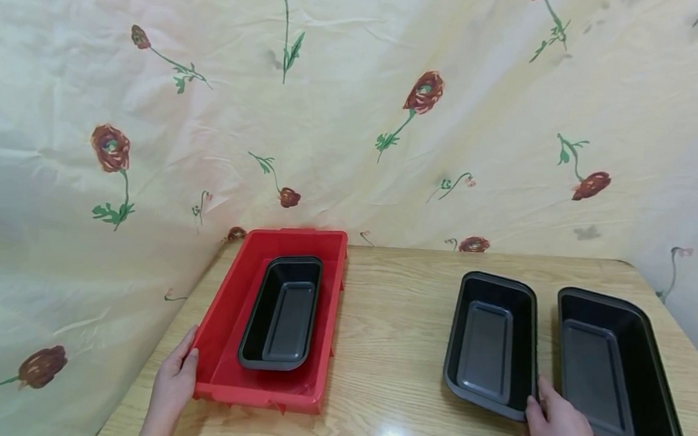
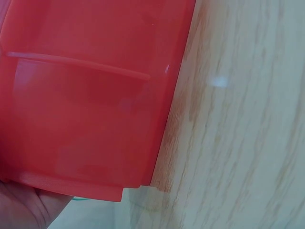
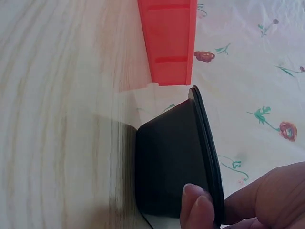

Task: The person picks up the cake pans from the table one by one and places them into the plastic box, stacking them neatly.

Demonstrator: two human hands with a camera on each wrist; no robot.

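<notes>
At the left stands a red plastic tray (image 1: 264,399), with a black loaf pan (image 1: 290,320) lying inside it. My left hand (image 1: 174,376) grips the tray's left rim near the front corner, thumb over the edge; the left wrist view shows the tray's red outer wall (image 2: 86,124). On the right, my right hand (image 1: 564,431) pinches the front right corner of a second black loaf pan (image 1: 487,348). Fingers lie along this pan's outer side in the right wrist view. Whether its base touches the table is hard to tell.
A larger black pan (image 1: 597,378) sits at the far right, close beside the pan in my right hand. All stand on a wood-grain table (image 1: 395,333). Flower-printed cloth (image 1: 346,107) hangs behind and along the left side.
</notes>
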